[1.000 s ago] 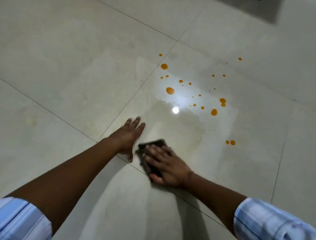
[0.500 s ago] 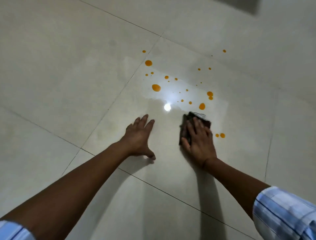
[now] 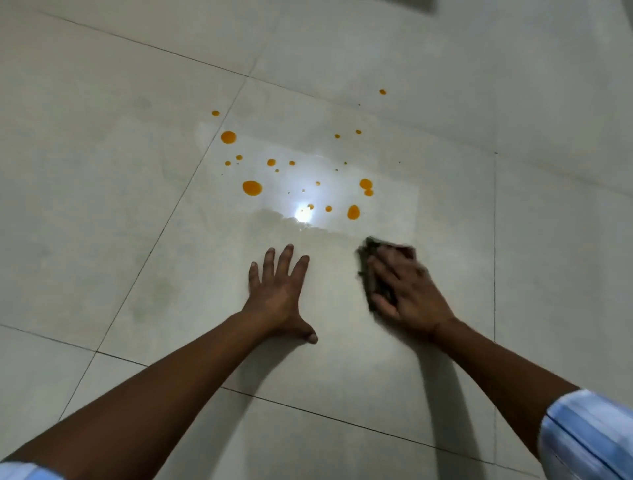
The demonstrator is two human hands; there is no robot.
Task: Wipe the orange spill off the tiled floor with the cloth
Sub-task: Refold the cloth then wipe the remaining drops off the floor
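Orange drops of the spill [image 3: 252, 188] are scattered over a glossy pale floor tile [image 3: 445, 212], with several more around a larger one [image 3: 353, 212] just beyond my hands. My right hand [image 3: 409, 296] presses flat on a dark cloth [image 3: 369, 255] on the floor, its fingers spread over it. The cloth is blurred and mostly hidden under the hand. My left hand [image 3: 277, 291] lies flat on the tile to the left of the cloth, fingers spread, holding nothing.
Dark grout lines [image 3: 164, 226] cross the floor around the tile. A bright light reflection [image 3: 303, 216] glares among the drops. A dark shape [image 3: 421, 2] shows at the top edge. My striped sleeve [image 3: 589, 435] is at lower right.
My right hand has slid the cloth from beside the left hand out to the right. It now covers the spot where two small drops lay. My left hand stays flat on the tile.
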